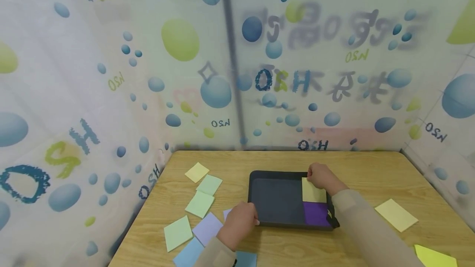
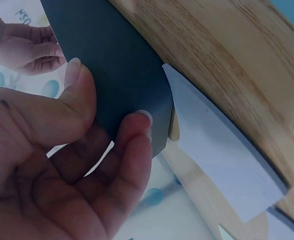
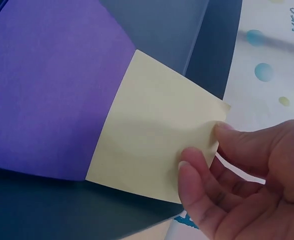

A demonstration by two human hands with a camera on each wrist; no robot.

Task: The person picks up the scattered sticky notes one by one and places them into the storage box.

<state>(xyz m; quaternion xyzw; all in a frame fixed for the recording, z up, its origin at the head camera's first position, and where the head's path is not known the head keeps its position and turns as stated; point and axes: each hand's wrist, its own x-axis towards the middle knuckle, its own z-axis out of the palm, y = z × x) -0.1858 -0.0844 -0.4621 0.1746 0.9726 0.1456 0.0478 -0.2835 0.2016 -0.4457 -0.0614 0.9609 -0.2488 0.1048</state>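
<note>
A black rectangular tray (image 1: 276, 201) lies on the table in the head view. At its near left corner my left hand (image 1: 239, 222) grips the rim; the left wrist view shows thumb and fingertips at the dark tray wall (image 2: 121, 55). My right hand (image 1: 323, 177) is at the far right corner, pinching the edge of a pale yellow sticky note (image 3: 154, 127). That note lies in the tray's right end, its edge meeting a purple sticky note (image 3: 51, 90) on the near side. A black strap-like piece (image 1: 332, 218) hangs at the tray's right edge.
Left of the tray lie several loose sticky notes: pale yellow (image 1: 197, 172), green (image 1: 178, 233), lavender (image 1: 208, 228) and blue (image 1: 190, 254). On the right are a pale yellow note (image 1: 396, 215) and a brighter yellow one (image 1: 435, 256). A patterned curtain (image 1: 178, 94) stands behind the table.
</note>
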